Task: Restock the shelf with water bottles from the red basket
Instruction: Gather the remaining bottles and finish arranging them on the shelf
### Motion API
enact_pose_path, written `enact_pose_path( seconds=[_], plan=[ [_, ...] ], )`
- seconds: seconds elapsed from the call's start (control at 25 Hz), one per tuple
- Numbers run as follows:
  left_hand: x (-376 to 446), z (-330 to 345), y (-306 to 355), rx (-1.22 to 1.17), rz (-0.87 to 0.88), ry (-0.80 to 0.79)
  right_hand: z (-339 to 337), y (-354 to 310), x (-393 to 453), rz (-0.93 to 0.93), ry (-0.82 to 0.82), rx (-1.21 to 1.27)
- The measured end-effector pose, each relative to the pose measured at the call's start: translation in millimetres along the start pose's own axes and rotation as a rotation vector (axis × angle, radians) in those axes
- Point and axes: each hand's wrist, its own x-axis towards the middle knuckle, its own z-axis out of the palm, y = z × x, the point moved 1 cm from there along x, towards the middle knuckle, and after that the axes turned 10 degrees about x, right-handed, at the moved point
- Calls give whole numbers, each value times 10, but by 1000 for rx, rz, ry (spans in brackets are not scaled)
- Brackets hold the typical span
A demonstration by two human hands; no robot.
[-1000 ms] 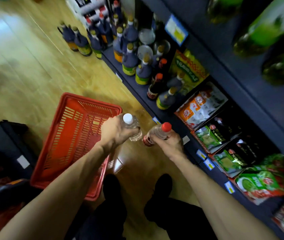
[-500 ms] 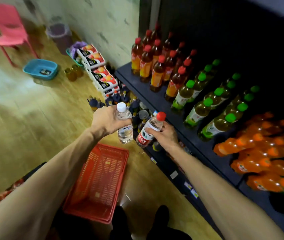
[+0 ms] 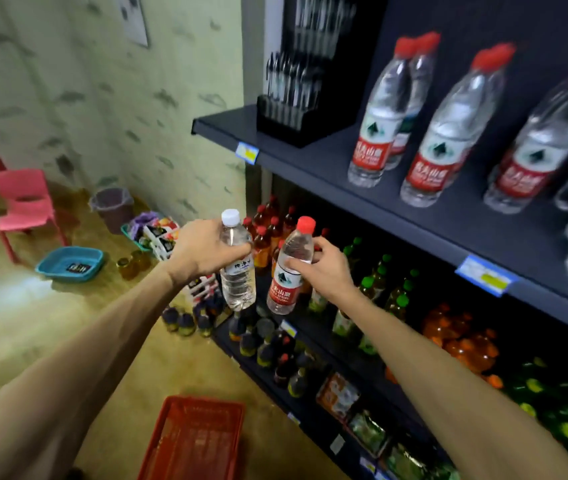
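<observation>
The person is standing in front of the shelf [image 3: 414, 216] and is holding one water bottle in each hand. The left hand [image 3: 202, 249] is wrapping its fingers around the upper part of the white-capped bottle [image 3: 237, 271], and the right hand [image 3: 327, 271] is grasping the red-capped bottle [image 3: 287, 268] near its shoulder. Both bottles are hanging upright or a little tilted, close together but not touching, in the air before the front edge of the lower board. Gripping high probably leaves the bottoms free, so that each bottle can be set down standing.

On the upper board, rows of bottles with red caps and red labels [image 3: 372, 133] are already standing, the rows running from the front edge toward the back. The red-capped bottle is matching them, so it likely belongs there. Bare board is showing between these rows and the black rack [image 3: 296, 98] near the left end, and this may be a place for the new ones.

The red basket [image 3: 192, 441] is lying on the floor below the hands, near the foot of the shelf. The part of its inside that is visible looks empty, but the picture is cutting off the rest.
</observation>
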Motion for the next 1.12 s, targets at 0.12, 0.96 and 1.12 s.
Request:
enact_pose_path(
  seconds=[0.12, 0.96, 1.12],
  plan=[
    [204, -460, 202, 1, 63, 70, -229, -520, 40, -84, 44, 1],
    [834, -1467, 1789, -257, 444, 338, -2312, -1638, -501, -178, 743, -169],
    [862, -1493, 2058, -256, 500, 344, -2538, -1566, -497, -152, 774, -183]
  ],
)
